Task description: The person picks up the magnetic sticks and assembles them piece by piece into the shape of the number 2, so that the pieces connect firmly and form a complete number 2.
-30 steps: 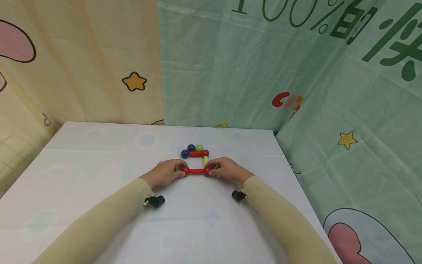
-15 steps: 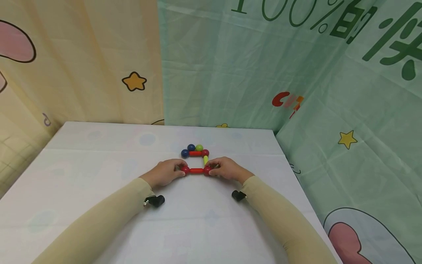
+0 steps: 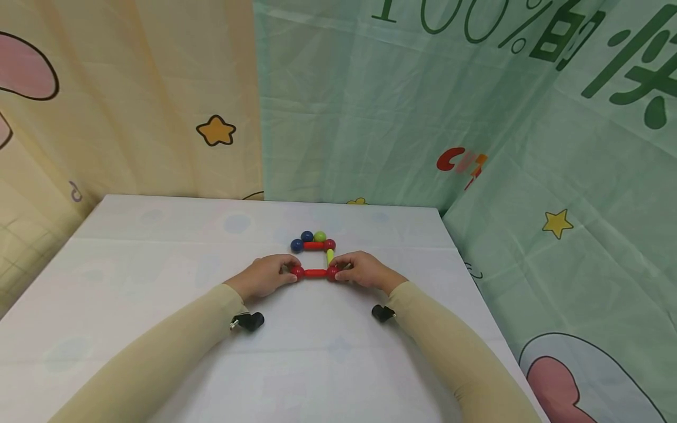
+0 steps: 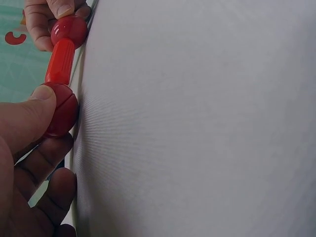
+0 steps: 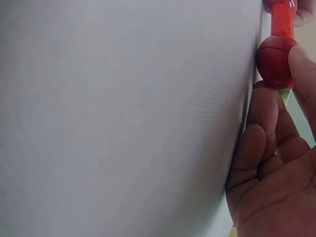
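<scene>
Near the middle of the table, my left hand (image 3: 265, 276) pinches a red ball (image 4: 62, 112) between thumb and fingers. My right hand (image 3: 367, 272) pinches another red ball (image 5: 274, 63) the same way. A short red rod (image 3: 315, 274) joins these two balls. From the right-hand ball a yellow-green rod (image 3: 330, 257) runs back to a third, darker red ball (image 3: 329, 245). A second red rod (image 3: 313, 247) links that one to a dark blue ball (image 3: 297, 246). The left side between front and back balls shows no rod.
Behind the back rod sit another dark blue ball (image 3: 307, 237) and a lime green ball (image 3: 319, 237). A white patterned cloth covers the table (image 3: 158, 258). Printed curtains (image 3: 349, 106) hang along the table's back and right sides.
</scene>
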Demonstrator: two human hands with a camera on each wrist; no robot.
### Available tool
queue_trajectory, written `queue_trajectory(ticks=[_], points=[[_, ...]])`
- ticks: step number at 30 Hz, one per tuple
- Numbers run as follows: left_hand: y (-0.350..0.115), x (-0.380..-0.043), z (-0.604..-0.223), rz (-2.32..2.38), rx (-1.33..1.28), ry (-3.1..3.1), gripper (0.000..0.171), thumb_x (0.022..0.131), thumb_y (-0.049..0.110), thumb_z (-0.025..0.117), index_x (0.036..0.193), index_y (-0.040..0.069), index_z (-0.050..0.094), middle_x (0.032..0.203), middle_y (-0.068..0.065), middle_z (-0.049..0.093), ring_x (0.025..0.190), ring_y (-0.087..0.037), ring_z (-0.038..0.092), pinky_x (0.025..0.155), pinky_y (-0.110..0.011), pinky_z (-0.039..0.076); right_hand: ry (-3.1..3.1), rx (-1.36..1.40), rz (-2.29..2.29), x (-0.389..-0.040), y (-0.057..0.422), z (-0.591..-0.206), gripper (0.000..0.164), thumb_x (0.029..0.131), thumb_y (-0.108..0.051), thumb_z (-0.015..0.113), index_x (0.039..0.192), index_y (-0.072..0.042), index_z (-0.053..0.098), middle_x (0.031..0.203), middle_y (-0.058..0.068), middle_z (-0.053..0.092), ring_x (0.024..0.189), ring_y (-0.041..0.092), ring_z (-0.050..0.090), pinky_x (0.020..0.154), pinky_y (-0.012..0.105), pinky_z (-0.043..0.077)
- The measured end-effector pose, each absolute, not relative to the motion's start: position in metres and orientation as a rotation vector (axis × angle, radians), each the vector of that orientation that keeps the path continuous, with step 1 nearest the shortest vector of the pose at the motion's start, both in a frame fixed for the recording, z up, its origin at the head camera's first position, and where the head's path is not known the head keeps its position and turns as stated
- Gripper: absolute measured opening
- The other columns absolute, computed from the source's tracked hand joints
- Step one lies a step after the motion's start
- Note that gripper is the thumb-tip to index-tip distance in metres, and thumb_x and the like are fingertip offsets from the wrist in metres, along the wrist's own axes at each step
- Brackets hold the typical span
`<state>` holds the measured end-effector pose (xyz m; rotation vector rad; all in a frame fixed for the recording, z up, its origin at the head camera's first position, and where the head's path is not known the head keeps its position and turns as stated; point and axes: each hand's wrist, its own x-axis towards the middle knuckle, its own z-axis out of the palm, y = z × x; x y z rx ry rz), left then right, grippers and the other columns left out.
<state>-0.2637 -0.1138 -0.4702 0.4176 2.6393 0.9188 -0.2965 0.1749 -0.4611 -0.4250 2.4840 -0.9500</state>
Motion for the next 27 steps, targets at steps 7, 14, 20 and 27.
queue_trajectory(ticks=[7,14,20,27], points=[[-0.115,-0.264,-0.47,0.93,0.404,2.631,0.038,0.101,0.03,0.072,0.138,0.023,0.065,0.113,0.002,0.069,0.096,-0.02,0.057,0.084,-0.036,0.048,2.486,-0.439,-0.956,-0.297,0.175,-0.463,0.032,0.097,-0.021,0.077,0.129,-0.023,0.075,0.117,0.003,0.069,0.099,0.02,0.061,0.078,0.027,0.056],[-0.116,-0.265,-0.471,0.927,0.405,2.638,0.039,0.101,0.031,0.072,0.139,0.023,0.064,0.111,0.003,0.068,0.093,-0.02,0.057,0.082,-0.035,0.047,2.487,-0.424,-0.957,-0.298,0.173,-0.463,0.033,0.097,-0.022,0.077,0.13,-0.024,0.075,0.118,0.002,0.069,0.099,0.02,0.062,0.079,0.028,0.057],[-0.12,-0.264,-0.469,0.949,0.391,2.626,0.044,0.1,0.033,0.073,0.142,0.024,0.062,0.113,0.001,0.068,0.097,-0.022,0.058,0.084,-0.036,0.048,2.49,-0.423,-0.962,-0.298,0.172,-0.464,0.032,0.097,-0.023,0.077,0.129,-0.025,0.075,0.119,0.001,0.07,0.099,0.02,0.062,0.08,0.028,0.057],[-0.141,-0.263,-0.46,1.013,0.418,2.612,0.048,0.103,0.036,0.067,0.148,0.023,0.058,0.141,-0.002,0.065,0.123,-0.026,0.061,0.107,-0.05,0.051,2.476,-0.408,-0.946,-0.301,0.175,-0.464,0.035,0.097,-0.025,0.077,0.132,-0.027,0.074,0.122,0.001,0.07,0.101,0.021,0.063,0.082,0.029,0.058]])
